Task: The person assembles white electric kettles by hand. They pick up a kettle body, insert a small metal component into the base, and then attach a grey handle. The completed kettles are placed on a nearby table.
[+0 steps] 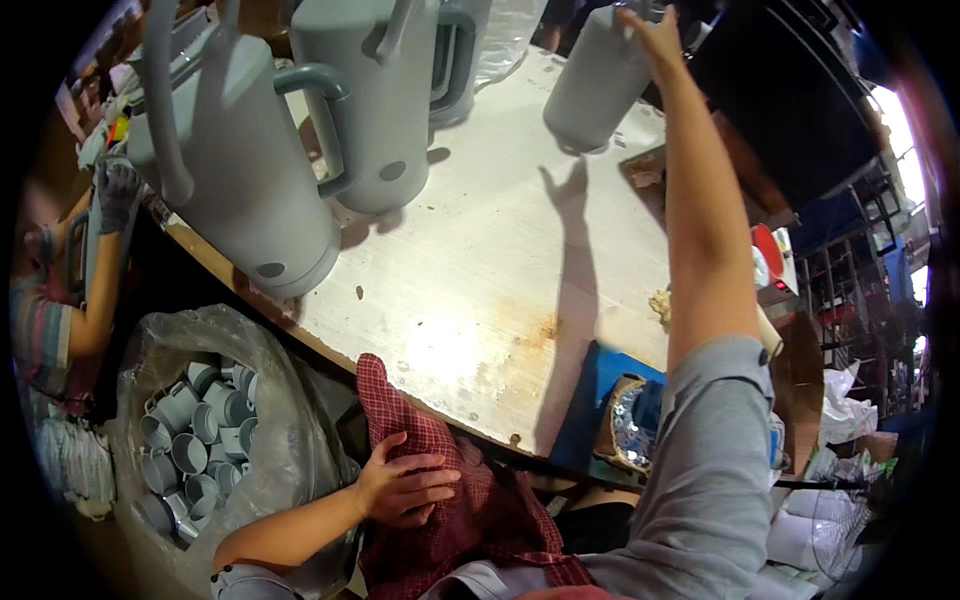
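Observation:
At the far side of the table my right hand (655,38) is at the top of a grey plastic jug (598,85), its fingers curled over the upper end. The jug leans a little, and its base is close to or on the tabletop. My left hand (408,487) lies on the red checked apron (470,500) over my lap, fingers spread, holding nothing. Several more large grey jugs with darker side handles stand at the far left, among them a near jug (235,170) and a second jug (370,120). Their tops are partly cut off.
The white table (450,270) has scattered specks. A clear bag (300,400) of small grey cup-shaped parts stands left. A blue tray (580,405) with small shiny pieces sits at the near edge. A black bin (790,90) is far right. Another person's gloved hand (118,190) is left.

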Demonstrator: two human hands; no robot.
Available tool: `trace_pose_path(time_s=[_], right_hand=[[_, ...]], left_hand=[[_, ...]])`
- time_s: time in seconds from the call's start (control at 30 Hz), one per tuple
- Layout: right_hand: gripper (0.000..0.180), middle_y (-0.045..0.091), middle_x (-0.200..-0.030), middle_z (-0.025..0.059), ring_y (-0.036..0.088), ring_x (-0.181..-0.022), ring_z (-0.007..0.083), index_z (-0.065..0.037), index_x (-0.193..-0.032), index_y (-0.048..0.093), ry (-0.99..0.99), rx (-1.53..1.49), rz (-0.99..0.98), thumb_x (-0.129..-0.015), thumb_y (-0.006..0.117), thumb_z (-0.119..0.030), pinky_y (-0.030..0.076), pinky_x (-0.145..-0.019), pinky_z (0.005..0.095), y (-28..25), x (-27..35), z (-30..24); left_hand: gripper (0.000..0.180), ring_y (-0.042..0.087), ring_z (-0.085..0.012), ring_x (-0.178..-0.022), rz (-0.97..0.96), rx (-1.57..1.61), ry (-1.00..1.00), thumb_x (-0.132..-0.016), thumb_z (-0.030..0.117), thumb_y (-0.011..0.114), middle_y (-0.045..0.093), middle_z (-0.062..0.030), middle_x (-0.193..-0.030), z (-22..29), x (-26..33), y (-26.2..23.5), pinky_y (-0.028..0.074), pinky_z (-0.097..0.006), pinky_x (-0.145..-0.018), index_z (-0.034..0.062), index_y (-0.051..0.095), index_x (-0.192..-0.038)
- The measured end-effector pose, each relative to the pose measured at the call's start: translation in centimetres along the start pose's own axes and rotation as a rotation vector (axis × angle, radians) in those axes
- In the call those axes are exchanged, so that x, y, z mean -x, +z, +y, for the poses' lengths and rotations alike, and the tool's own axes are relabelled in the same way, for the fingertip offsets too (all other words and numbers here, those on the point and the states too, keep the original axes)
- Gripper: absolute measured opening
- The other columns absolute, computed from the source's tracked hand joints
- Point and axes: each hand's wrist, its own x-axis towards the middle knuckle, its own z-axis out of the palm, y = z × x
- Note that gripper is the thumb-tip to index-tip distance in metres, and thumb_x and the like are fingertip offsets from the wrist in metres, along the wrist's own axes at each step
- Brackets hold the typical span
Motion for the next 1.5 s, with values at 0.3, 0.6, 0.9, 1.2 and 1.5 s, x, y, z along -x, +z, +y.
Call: trace_pose_path(time_s=[0.3, 0.6, 0.9, 1.2, 1.5], right_hand=[[0.055, 0.066, -0.101, 0.0209, 0.062, -0.096, 0.0303, 0.0, -0.116, 0.059, 0.109, 0.058, 0.008, -0.08, 0.071, -0.04, 0.047, -0.085, 0.0394, 1.6, 3.1, -5.9], [0.027, 0.038, -0.056, -0.007, 0.028, -0.038, 0.0032, -0.009, -0.084, 0.055, 0.275, -0.813, -0.408, -0.099, 0.047, -0.03, 0.022, -0.033, 0.0215, -18.0, 7.5, -27.4], [0.026, 0.058, -0.074, 0.0044, 0.049, -0.056, 0.0099, -0.009, -0.099, 0.069, 0.139, -0.688, -0.49, -0.092, 0.057, -0.031, 0.045, -0.051, 0.0286, -28.6, 24.6, -37.6], [0.036, 0.062, -0.11, 0.0132, 0.062, -0.1, 0.0215, -0.005, -0.113, 0.062, 0.226, -0.096, -0.338, -0.083, 0.069, -0.021, 0.051, -0.086, 0.0331, -41.3, 41.9, -28.8], [0.012, 0.062, -0.086, 0.0107, 0.06, -0.08, 0.0289, -0.007, -0.089, 0.067, 0.452, 0.591, -0.063, -0.078, 0.07, -0.013, 0.048, -0.073, 0.0384, -56.8, 50.8, -14.5]], left_hand=[[0.029, 0.051, -0.0186, -0.119, 0.036, -0.004, -0.001, -0.072, 0.028, 0.062, 0.061, 0.0076, -0.123, -0.3, -0.5, 0.0, 0.018, -0.054, -0.111, 0.0282, 0.068, -0.1], [0.026, 0.057, -0.025, -0.111, 0.348, 0.08, -0.121, -0.076, 0.012, 0.062, 0.06, -0.0083, -0.122, 1.7, -1.1, -0.2, 0.033, -0.045, -0.105, 0.011, 0.064, -0.102], [0.043, 0.049, -0.0216, -0.115, 0.925, 0.74, -0.194, -0.097, 0.04, 0.044, 0.054, -0.0108, -0.121, 8.9, -10.8, -9.9, 0.039, -0.04, -0.101, 0.0054, 0.052, -0.12], [0.032, 0.054, -0.024, -0.095, 0.419, 0.945, -0.273, -0.095, 0.037, 0.046, 0.05, -0.0083, -0.09, 12.0, -8.2, -6.2, 0.042, -0.045, -0.098, 0.0064, 0.047, -0.085], [0.036, 0.05, -0.0143, -0.064, 0.458, 1.074, -0.416, -0.095, 0.033, 0.041, 0.046, -0.0034, -0.068, 15.4, -10.9, -4.5, 0.045, -0.029, -0.064, 0.0097, 0.039, -0.068]])
